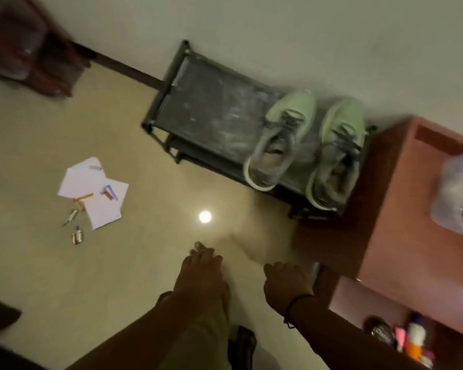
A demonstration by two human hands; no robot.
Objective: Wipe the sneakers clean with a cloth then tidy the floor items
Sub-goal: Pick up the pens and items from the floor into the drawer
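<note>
Motion blur softens much of the scene, and a pale smear on the floor just beyond both hands cannot be identified. The left hand reaches forward with its fingers extended and loosely spread, holding nothing. The right hand is seen from the back with its fingers curled downward; whether they grip anything cannot be told, as the fingertips are hidden.

A pair of pale green sneakers stands side by side on the right end of a dark shoe rack, well beyond the fingers and slightly right of them, toes toward the wall. Far left of the left fingers, white paper sheets lie on the glossy floor with a few small items scattered on and beside them, too small to name.

To the right of the right fingers stands a reddish wooden cabinet, cut off by the frame edge, carrying a blurred plastic bag. Colourful bottles sit indistinctly on its lower shelf.
</note>
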